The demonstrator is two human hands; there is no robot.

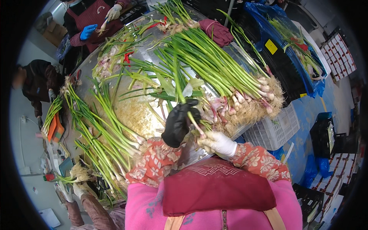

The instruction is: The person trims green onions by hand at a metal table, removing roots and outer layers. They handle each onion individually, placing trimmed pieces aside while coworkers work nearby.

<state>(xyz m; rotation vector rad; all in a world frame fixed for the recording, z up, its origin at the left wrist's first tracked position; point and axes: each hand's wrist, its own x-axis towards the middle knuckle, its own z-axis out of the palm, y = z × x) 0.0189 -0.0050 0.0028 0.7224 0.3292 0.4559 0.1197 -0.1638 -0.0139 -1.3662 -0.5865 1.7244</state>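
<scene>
My left hand (178,122), in a black glove, grips the stem of a green garlic plant (193,120). Its leaves point away from me. In a white glove, my right hand (217,143) closes on the bulb end of the same plant, so its roots are mostly hidden. Just beyond my right hand lies a large pile of green garlic (221,72), its bulbs and tangled roots (247,118) towards the front right. Peeled leaf scraps (169,86) lie around the plant I hold. More green garlic (115,132) rests in rows left of my left hand.
The wet metal table (135,109) carries scraps and red ties (127,57). A co-worker's blue-gloved hand (88,31) is across the table; another co-worker's gloved hands (72,191) hold garlic at lower left. A white plastic crate (273,129) and a blue-lined black crate (276,49) stand right.
</scene>
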